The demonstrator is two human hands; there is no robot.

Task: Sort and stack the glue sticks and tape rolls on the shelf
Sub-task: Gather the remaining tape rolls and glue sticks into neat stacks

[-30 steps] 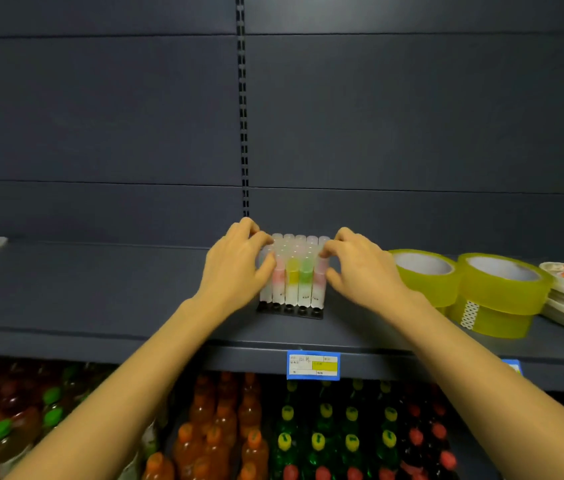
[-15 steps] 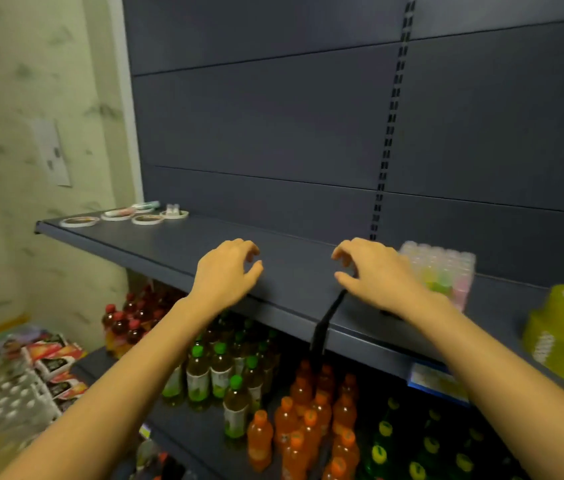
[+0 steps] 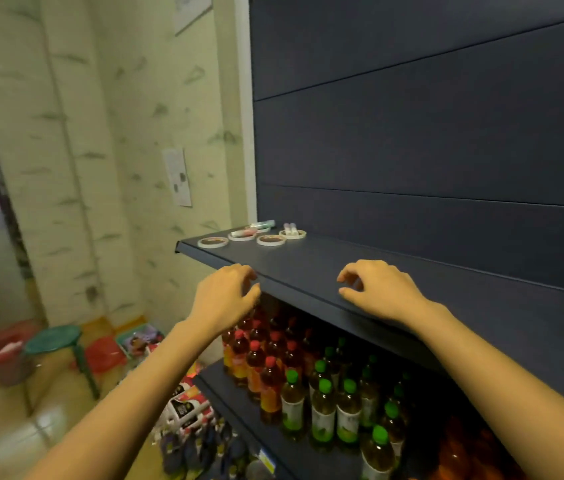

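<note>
1. At the far left end of the shelf lie four flat tape rolls; a fifth may sit behind them.
2. About three glue sticks rest across those rolls, too blurred to count surely.
3. The left hand hovers at the shelf's front edge, fingers loosely curled, holding nothing.
4. The right hand hangs over the shelf's front, likewise loosely curled, holding nothing.
5. Under the shelf stand many bottles.

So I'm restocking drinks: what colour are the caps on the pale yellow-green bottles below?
The caps are green, best seen in the head view.
</note>
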